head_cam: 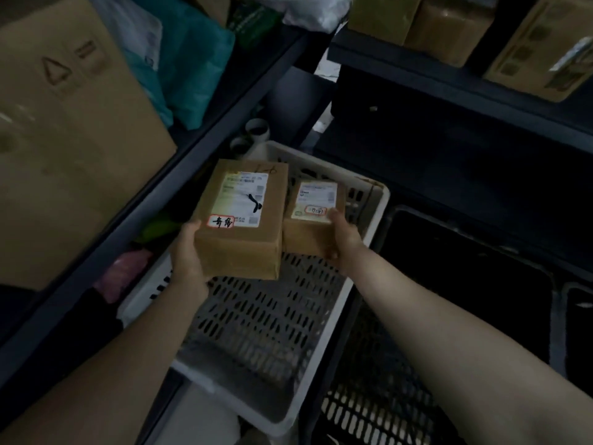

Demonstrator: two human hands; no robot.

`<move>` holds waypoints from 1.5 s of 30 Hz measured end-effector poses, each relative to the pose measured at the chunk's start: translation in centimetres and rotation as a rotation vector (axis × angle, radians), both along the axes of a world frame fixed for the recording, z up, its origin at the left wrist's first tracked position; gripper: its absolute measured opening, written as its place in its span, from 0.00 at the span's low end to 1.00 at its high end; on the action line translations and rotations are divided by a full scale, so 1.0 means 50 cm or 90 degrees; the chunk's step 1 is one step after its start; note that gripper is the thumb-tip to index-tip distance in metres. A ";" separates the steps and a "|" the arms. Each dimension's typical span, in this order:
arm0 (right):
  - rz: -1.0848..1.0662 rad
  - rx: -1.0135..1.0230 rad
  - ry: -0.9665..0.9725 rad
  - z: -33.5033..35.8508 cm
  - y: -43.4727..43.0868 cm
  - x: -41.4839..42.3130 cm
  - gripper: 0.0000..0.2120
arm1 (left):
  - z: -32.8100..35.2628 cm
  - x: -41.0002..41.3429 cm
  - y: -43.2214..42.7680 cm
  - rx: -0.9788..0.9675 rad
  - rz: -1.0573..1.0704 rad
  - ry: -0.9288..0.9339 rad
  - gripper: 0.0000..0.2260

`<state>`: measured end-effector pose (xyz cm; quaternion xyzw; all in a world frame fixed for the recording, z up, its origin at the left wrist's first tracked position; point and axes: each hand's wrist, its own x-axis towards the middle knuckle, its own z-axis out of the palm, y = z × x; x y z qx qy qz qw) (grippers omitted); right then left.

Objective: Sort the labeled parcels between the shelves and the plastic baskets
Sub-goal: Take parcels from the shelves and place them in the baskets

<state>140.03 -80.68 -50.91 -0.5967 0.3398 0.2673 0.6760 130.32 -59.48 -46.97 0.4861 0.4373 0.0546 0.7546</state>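
My left hand [187, 252] grips the near left corner of a larger brown parcel [272, 226] with a white label and a red-ringed handwritten mark. My right hand [345, 239] holds a smaller brown parcel [305, 236] with its own white label, right beside the first. Both parcels are held above a white perforated plastic basket [378, 207] on the floor, whose slatted bottom shows beneath them. Whether the parcels touch each other I cannot tell.
A dark metal shelf [134, 213] runs along the left, carrying a big cardboard box [70, 130] and teal plastic mailers [192, 59]. Another dark shelf [449, 78] at the upper right holds brown boxes [449, 30]. Black baskets [465, 284] stand right of the white one.
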 end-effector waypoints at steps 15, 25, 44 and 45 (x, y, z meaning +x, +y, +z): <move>-0.074 -0.072 0.090 -0.342 0.116 0.130 0.37 | -0.170 -0.001 0.073 0.101 -0.135 0.007 0.15; 0.008 -0.047 0.050 -0.250 0.113 0.094 0.30 | -0.172 -0.009 0.045 0.151 -0.112 -0.040 0.13; 0.302 0.127 -0.040 0.016 -0.040 -0.021 0.34 | -0.053 -0.009 -0.125 0.043 -0.166 -0.033 0.11; 0.274 0.109 -0.052 0.027 -0.050 -0.018 0.32 | -0.049 0.000 -0.135 0.058 -0.190 -0.028 0.09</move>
